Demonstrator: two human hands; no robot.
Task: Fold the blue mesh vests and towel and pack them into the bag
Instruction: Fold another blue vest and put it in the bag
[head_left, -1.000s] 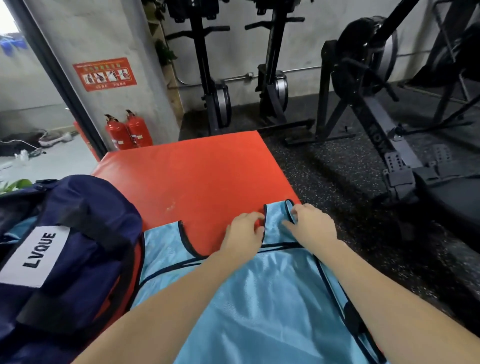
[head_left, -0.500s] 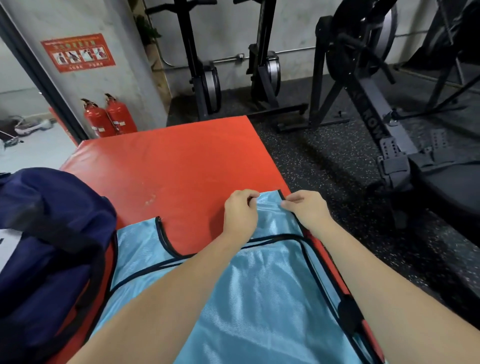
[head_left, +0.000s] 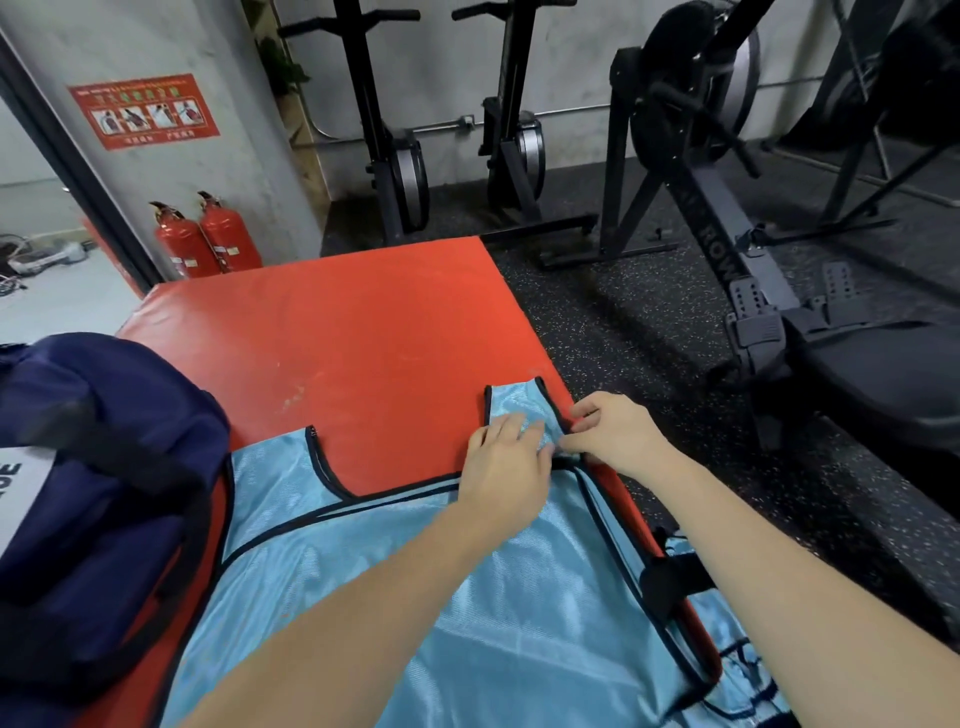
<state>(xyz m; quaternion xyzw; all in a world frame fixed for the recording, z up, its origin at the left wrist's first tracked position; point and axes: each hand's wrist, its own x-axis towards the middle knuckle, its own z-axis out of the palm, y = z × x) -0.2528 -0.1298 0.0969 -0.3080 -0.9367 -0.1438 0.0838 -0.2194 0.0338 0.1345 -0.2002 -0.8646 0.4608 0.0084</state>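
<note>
**Squaring the shoulder strap of a limp mesh vest**

Head view: a light-blue mesh vest with black piping (head_left: 467, 597) lies spread flat on a red padded vinyl mat (head_left: 337, 338), its body running back under both forearms and its two shoulder straps pointing away from the person. The left hand (head_left: 506, 467) rests palm down on the right-side strap, fingers fairly straight and pressing the cloth to the mat. The right hand (head_left: 608, 436), touching the left at the fingertips, has thumb and forefinger curled in a pinch on the strap's black outer edge, just at the mat's border. To the left of the left hand, well apart, sits a navy-blue fabric duffel bag with a white label (head_left: 93, 493). More light-blue mesh (head_left: 743, 665) hangs off the mat edge below the right forearm; whether it is a second vest I cannot tell. No towel shows.

The vest looks thin, light and shiny, so it probably slides on the vinyl and holds no crease. The piped edges and strap corners seem the firmest places to grip; one flat hand anchoring while the other carries the fold should keep it aligned.
</note>
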